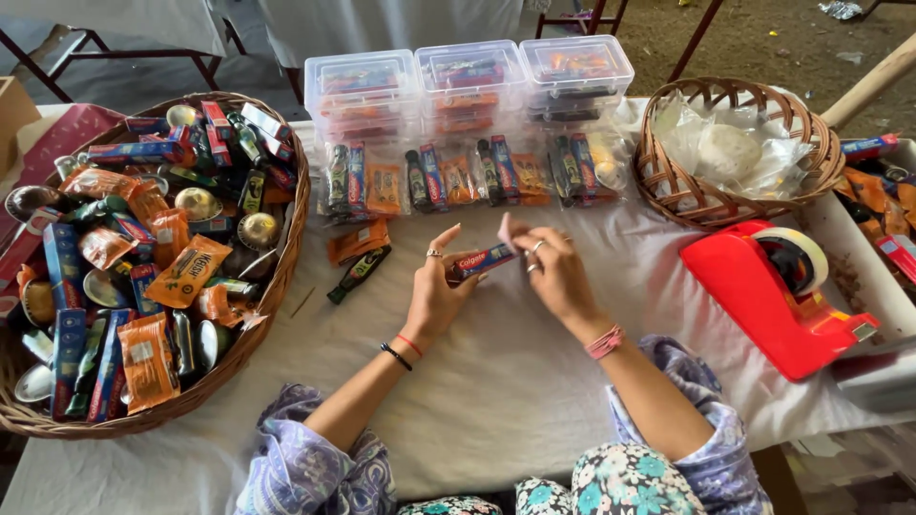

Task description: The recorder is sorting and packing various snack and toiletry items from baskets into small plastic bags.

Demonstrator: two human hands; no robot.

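Both hands grasp a small red-and-blue toothpaste box [484,258] at table centre: the left hand [434,286] pinches its nine o'clock end, the right hand [553,267] its three o'clock end. An orange sachet [359,240] lies at ten o'clock of the left hand.

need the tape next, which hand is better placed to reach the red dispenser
Probably the right hand: the red tape dispenser sits on its side, while the left hand holds the small toothpaste box.
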